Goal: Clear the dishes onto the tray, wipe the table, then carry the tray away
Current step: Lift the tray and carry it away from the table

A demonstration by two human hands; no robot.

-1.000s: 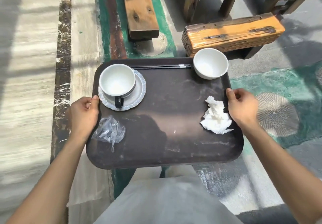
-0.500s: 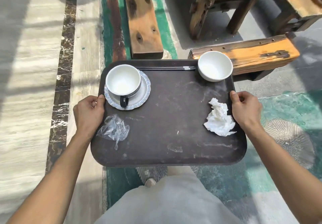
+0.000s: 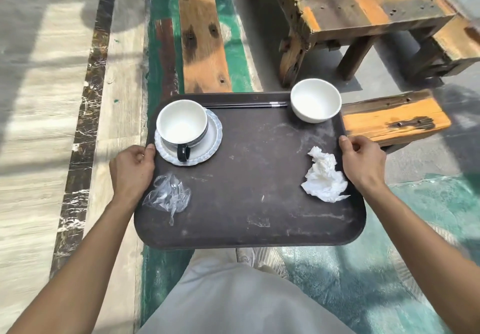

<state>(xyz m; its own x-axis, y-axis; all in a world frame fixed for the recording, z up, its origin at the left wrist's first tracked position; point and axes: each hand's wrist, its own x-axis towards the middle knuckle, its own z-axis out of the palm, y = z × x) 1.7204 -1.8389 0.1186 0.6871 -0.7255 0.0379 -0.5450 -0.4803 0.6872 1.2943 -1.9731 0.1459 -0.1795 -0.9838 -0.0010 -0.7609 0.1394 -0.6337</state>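
Observation:
A dark brown tray is held level in front of me, above the floor. My left hand grips its left rim and my right hand grips its right rim. A white cup with a dark handle stands on a saucer at the tray's far left. A white bowl sits at the far right corner. Dark chopsticks lie along the far rim. A crumpled white napkin lies near my right hand, and a clear plastic wrapper near my left.
A worn wooden table stands ahead on the right with a low wooden bench beside it, close to the tray's right corner. Another bench plank runs ahead. Pale tiled floor stretches on the left. My shoe shows below the tray.
I have walked forward with the tray in both hands. The wooden table and benches have come closer and slid down in view. The items on the tray have kept their places.

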